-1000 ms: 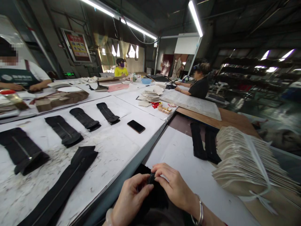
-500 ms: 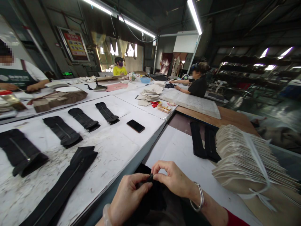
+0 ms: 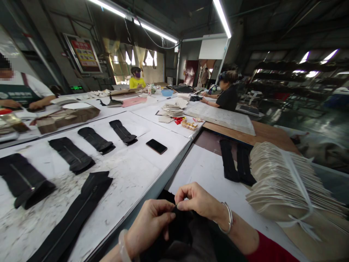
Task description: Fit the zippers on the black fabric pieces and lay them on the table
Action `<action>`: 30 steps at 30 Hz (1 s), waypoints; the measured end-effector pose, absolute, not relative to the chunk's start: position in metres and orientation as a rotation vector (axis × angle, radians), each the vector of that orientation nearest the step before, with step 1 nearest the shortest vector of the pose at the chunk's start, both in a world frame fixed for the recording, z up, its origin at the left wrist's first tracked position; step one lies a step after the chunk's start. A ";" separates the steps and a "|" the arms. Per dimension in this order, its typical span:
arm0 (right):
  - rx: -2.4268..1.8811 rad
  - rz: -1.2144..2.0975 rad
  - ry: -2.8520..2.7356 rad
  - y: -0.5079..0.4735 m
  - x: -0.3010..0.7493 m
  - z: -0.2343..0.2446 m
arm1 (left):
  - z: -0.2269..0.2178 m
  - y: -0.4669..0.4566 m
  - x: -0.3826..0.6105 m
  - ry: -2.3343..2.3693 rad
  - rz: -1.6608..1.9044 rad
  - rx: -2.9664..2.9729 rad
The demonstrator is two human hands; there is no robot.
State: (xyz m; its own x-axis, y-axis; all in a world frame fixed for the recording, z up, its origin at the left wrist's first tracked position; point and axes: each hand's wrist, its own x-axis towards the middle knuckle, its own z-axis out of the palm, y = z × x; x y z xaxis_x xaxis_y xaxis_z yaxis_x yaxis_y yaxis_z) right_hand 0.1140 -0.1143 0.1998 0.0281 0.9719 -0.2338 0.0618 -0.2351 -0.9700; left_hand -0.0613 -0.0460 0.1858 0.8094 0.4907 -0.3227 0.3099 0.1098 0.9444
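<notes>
Both my hands meet over a piece of black fabric (image 3: 181,222) at the near edge of the table. My left hand (image 3: 151,223), with a pale bangle at its wrist, pinches the fabric's edge between thumb and fingers. Right beside it my right hand (image 3: 195,198), wearing silver bangles, pinches the same edge with thumb and forefinger. Most of the fabric hangs below my hands against dark clothing, so its full shape is hidden. On the table to the left lies a long black zippered piece (image 3: 73,214).
Several short black zippered pieces (image 3: 71,154) lie in a row at left, near a phone (image 3: 156,146). At right, a tied stack of beige pieces (image 3: 294,189) stands beside two black strips (image 3: 230,160). Co-workers sit around the far tables; a clear box (image 3: 189,125) lies mid-table.
My fingertips have shifted slightly along the black fabric's edge, both hands still pinching it. The right forearm shows more red sleeve. The view has moved a little.
</notes>
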 end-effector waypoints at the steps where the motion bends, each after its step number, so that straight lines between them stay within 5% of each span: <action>1: -1.433 1.346 -1.102 -0.113 0.114 0.199 | 0.187 -0.046 -0.061 0.686 0.145 1.471; 23: -1.527 0.170 -1.135 -0.138 0.044 0.167 | 0.218 -0.014 -0.079 0.803 0.258 1.494; 30: -1.531 0.303 -1.067 -0.131 0.047 0.169 | 0.229 -0.019 -0.075 0.810 0.273 1.592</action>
State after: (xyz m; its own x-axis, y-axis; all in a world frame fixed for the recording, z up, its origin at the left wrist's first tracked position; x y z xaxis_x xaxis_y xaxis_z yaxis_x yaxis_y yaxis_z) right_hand 0.0473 -0.1310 0.1691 0.5475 0.7531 0.3648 0.4483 0.1041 -0.8878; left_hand -0.0749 -0.0191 0.2293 0.7239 0.6342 -0.2718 0.3403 0.0144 0.9402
